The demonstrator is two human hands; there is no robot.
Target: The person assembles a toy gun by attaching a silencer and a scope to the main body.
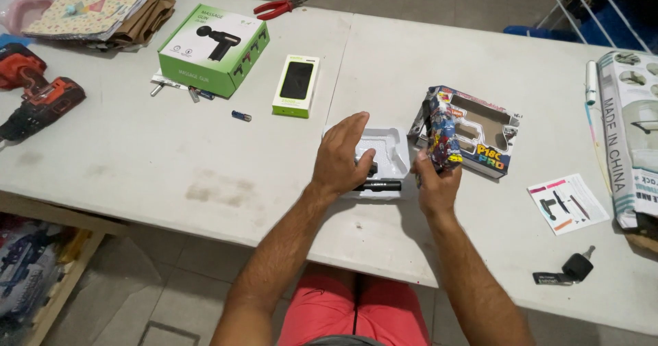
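- Our left hand point(340, 155) lies open, palm down, on the white tray point(392, 155) at frame centre, fingers over a black tube point(381, 186).
- Our right hand point(437, 181) grips a colourful toy point(441, 140) (just beside its box point(480, 135)).
- The tube sits at the tray's near edge; a nudge could roll it off the table point(171, 161).

The white moulded plastic tray point(387, 155) is partly covered by the left hand point(340, 155); what lies beneath cannot be told. The large white carton point(632, 137) and red cordless drill point(31, 92) are cut off by the edges.
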